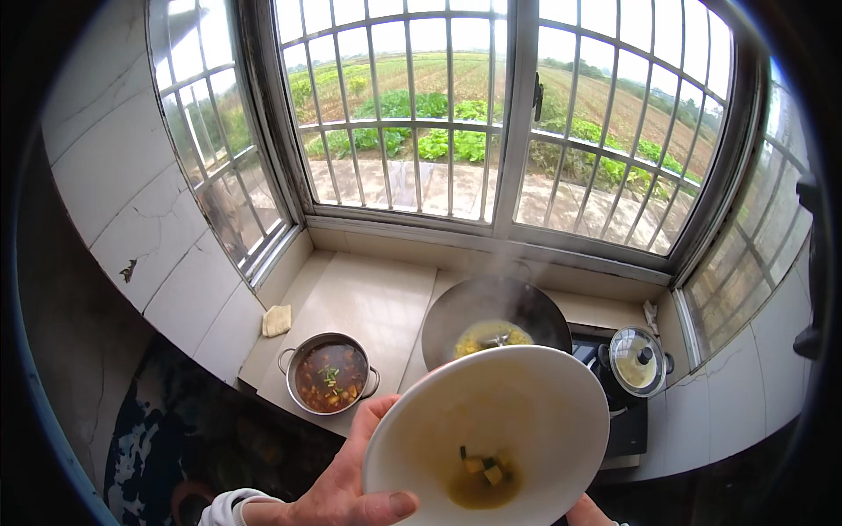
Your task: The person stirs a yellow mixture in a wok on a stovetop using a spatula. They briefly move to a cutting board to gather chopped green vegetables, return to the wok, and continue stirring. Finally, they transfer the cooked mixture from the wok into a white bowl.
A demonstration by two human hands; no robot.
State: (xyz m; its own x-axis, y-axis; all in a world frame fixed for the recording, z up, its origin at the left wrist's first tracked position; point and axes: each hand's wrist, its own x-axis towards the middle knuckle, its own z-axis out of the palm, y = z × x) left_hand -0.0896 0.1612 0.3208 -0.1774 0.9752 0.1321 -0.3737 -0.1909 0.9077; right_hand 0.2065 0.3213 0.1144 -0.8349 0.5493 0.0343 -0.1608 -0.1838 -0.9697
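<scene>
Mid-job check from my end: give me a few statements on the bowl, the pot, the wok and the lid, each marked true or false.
1. The left hand grips the white bowl. True.
2. The bowl is empty. False: brownish liquid and a few cubes lie in it.
3. Steam shows above the wok. True.
4. The two-handled pot stands right of the wok. False: it stands to the wok's left.
5. The glass lid has a dark knob. True.
</scene>
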